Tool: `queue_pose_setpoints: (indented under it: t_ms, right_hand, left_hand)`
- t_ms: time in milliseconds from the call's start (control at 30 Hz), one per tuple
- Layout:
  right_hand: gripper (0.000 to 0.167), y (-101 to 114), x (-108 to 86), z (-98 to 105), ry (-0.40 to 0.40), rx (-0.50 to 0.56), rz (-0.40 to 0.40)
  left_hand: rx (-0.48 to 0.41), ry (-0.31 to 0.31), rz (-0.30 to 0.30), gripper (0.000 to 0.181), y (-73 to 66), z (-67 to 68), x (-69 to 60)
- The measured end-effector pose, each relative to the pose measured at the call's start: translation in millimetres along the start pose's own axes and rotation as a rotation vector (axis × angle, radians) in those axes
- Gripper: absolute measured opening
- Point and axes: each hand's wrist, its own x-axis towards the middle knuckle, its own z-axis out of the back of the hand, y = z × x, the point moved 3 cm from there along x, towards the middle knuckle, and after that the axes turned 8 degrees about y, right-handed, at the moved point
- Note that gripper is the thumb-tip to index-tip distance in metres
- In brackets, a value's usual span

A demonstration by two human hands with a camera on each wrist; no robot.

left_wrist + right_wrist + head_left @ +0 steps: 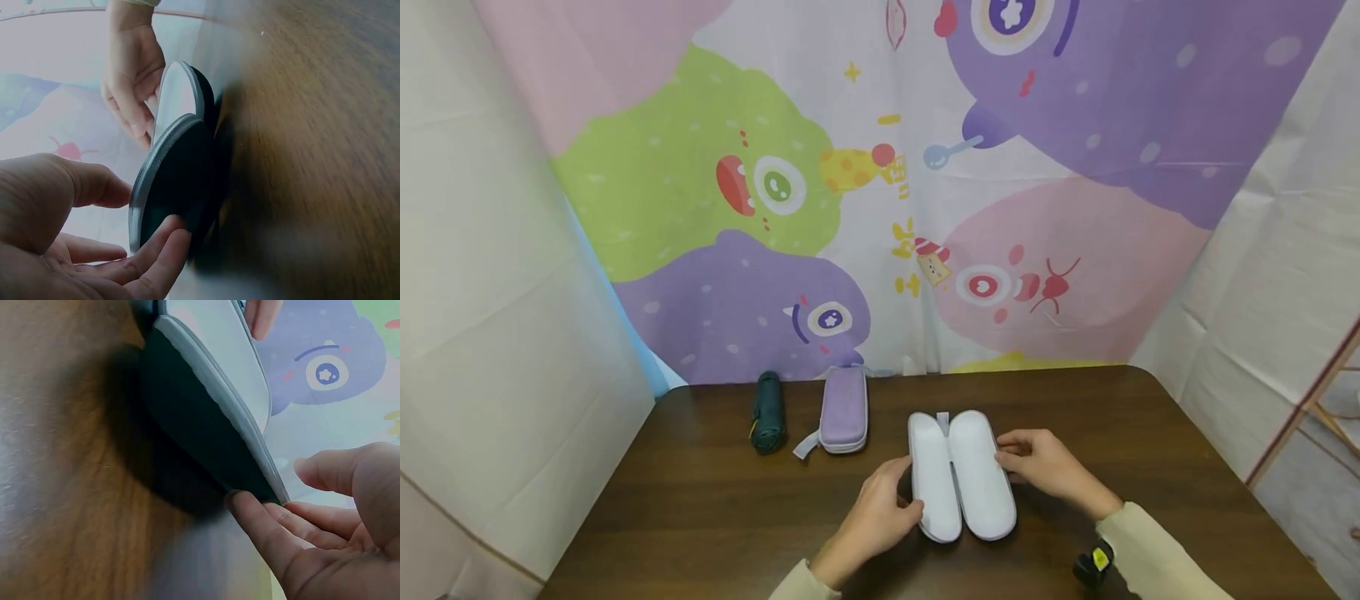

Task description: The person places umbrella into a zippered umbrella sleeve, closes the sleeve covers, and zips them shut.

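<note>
An unfolded glasses case (987, 479) lies on the table with its white lining facing up, its two long halves side by side. From the wrist views, its outer shell (178, 181) is dark green with a pale rim. My left hand (880, 508) is at the left half, thumb on the rim and fingers against the outer shell, pinching the edge. On the other side, my right hand (1048, 467) touches the right half's underside with nearly straight fingertips. In the right wrist view, that hand's thumb (331, 469) stands slightly apart from the rim.
Behind and left of the case lie a purple zipped case (844, 408) with a pale strap and a dark green rolled bundle, seemingly a folded umbrella (768, 414). The brown table (700, 517) ends at a cartoon-printed cloth (910, 333). A dark device (1092, 562) is by the right sleeve.
</note>
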Motion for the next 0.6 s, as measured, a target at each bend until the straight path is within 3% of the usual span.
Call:
queue_pose_setpoints:
  t_ms: [267, 600]
  right_hand:
    - [0.042, 3, 16.0, -6, -0.016, 0.080, -0.048]
    - [0.041, 8, 29.7, -19, -0.017, 0.092, -0.119]
  left_hand:
    - [0.026, -0.004, 0.028, 0.060, 5.9, 8.2, -13.3]
    - [0.044, 0.003, 0.062, 0.053, 15.1, 17.5, -22.9]
